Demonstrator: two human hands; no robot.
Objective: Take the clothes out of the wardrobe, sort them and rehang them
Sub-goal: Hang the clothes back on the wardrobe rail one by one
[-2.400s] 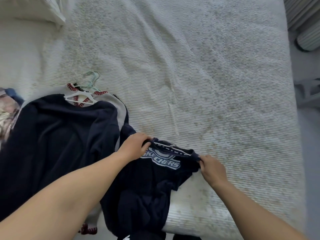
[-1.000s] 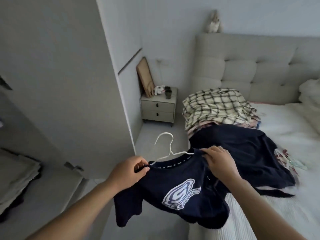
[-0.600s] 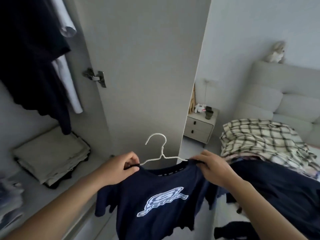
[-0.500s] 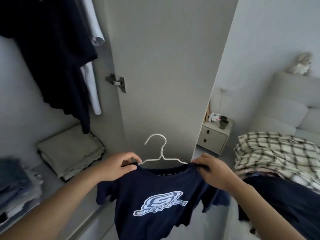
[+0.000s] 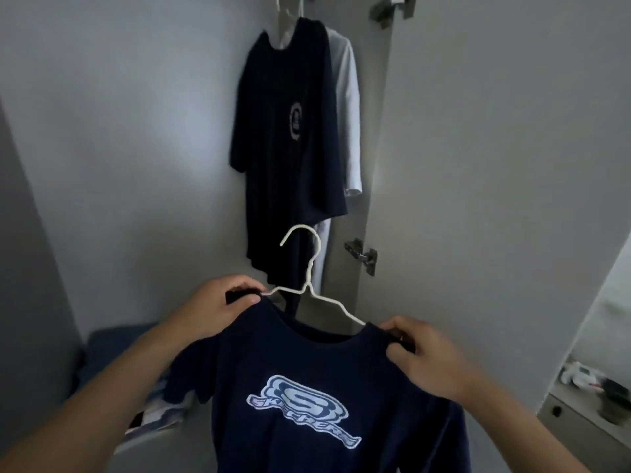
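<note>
I hold a navy T-shirt (image 5: 307, 363) with a pale blue logo up in front of the open wardrobe. It sits on a white wire hanger (image 5: 309, 278) whose hook points up and left. My left hand (image 5: 218, 307) pinches the shirt's left shoulder. My right hand (image 5: 423, 356) pinches its right shoulder. Inside the wardrobe, above and behind the hook, a navy T-shirt (image 5: 290, 141) hangs with a white garment (image 5: 348, 114) behind it.
The open wardrobe door (image 5: 495, 165) stands to the right, with hinges (image 5: 363, 255) on its inner edge. Folded clothes (image 5: 153, 401) lie on a shelf at lower left. A bedside table (image 5: 587, 404) shows at the far right.
I lifted the hung T-shirt off the bed and turned left from bed to wardrobe. The shirt now sits higher and closer to the hanging clothes. Both hands kept their hold on the shoulders.
</note>
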